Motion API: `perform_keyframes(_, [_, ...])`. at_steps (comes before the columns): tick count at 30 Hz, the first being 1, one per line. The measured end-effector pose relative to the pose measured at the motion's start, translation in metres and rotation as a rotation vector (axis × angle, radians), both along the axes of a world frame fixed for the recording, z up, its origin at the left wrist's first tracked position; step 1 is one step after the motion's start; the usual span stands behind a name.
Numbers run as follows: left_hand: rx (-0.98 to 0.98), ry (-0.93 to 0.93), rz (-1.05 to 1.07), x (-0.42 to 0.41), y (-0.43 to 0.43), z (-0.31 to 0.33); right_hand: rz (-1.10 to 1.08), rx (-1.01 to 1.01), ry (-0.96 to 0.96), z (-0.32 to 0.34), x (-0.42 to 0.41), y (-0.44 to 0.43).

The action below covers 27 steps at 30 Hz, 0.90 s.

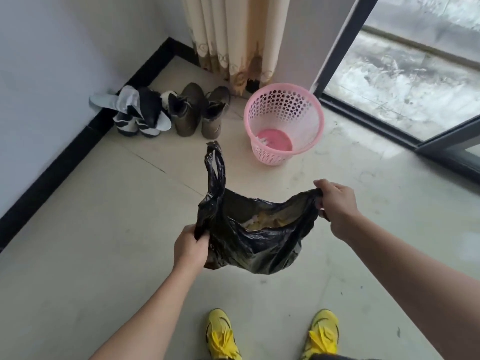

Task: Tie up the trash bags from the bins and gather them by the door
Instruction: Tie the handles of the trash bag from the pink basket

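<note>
The left hand (191, 249) is clenched on the black trash bag (255, 242) at its near-left rim, at about eight o'clock from the bag's mouth, and the right hand (336, 203) pinches the opposite handle at two o'clock, so the bag hangs between them, held off the floor (104, 216) with its mouth pulled wide open. Pale yellowish scraps show inside, low in the belly. A free handle loop (215, 167) stands up at eleven o'clock from the mouth, unheld. The film looks thin, soft and slick, so it should crumple and slip under a loose pinch; the sag is shallow, which suggests a light load, though sharp scraps could puncture it. The sensible holds are the two handle loops: gathering the standing loop with the left hand would give matched ends to cross and knot. Beyond the bag, at twelve to one o'clock, the pink perforated bin (284, 123) stands unlined on the floor. Pairs of shoes (168, 110) lie at ten o'clock against the wall, a curtain (233, 37) hangs at twelve, and a dark-framed glass door (345, 48) is at two o'clock. The person's yellow shoes (272, 333) show at six.
</note>
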State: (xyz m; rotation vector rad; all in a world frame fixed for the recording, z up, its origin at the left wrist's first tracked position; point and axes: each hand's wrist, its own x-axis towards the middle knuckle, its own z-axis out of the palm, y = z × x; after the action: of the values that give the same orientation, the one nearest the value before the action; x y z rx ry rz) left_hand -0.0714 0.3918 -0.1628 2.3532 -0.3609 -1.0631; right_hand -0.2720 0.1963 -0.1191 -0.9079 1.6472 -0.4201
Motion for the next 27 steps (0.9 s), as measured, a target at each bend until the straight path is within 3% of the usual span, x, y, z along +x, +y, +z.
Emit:
perform_keyframes(6, [-0.012, 0.089, 0.137, -0.023, 0.003, -0.137, -0.030, 0.136, -0.040, -0.136, -0.019, 0.006])
perform_keyframes(15, [-0.243, -0.086, 0.303, 0.021, -0.057, -0.251, -0.036, 0.017, -0.279, -0.258, -0.003, -0.048])
perform_keyframes(22, [-0.470, 0.203, 0.539, 0.042, -0.102, -0.283, 0.039, 0.062, -0.633, -0.302, 0.008, -0.049])
perform_keyframes(25, [-0.558, 0.469, 0.477, 0.032, -0.102, -0.273, -0.040, -0.056, -0.558, -0.304, 0.005, -0.024])
perform_keyframes(27, [-0.601, 0.479, 0.399, 0.017, -0.094, -0.257, -0.181, -0.215, -0.416, -0.307, -0.002, -0.006])
